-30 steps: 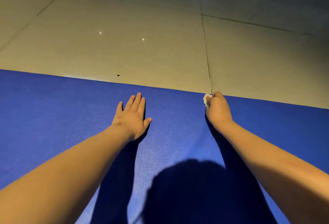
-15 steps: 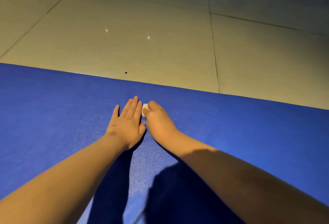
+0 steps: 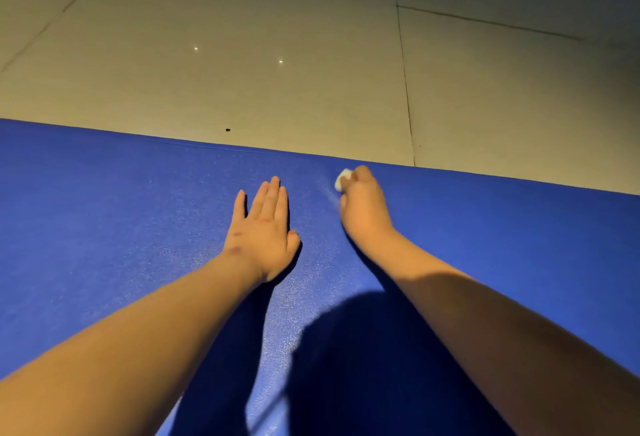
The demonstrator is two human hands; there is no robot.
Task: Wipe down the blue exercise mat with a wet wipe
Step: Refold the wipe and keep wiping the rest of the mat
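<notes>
I work from a single view: a wide-angle camera on the person's head, looking forward and down. It sits close over the blue exercise mat [image 3: 104,227], which fills the lower half of the picture, its far edge sloping down from nine o'clock towards three. Both forearms enter from the bottom corners, at seven and five o'clock. The left hand [image 3: 265,231] lies flat just below centre. The right hand [image 3: 363,207], pinching the wet wipe [image 3: 343,179], sits at about two o'clock from it. The tiled floor [image 3: 242,71] takes the upper half, towards twelve.
</notes>
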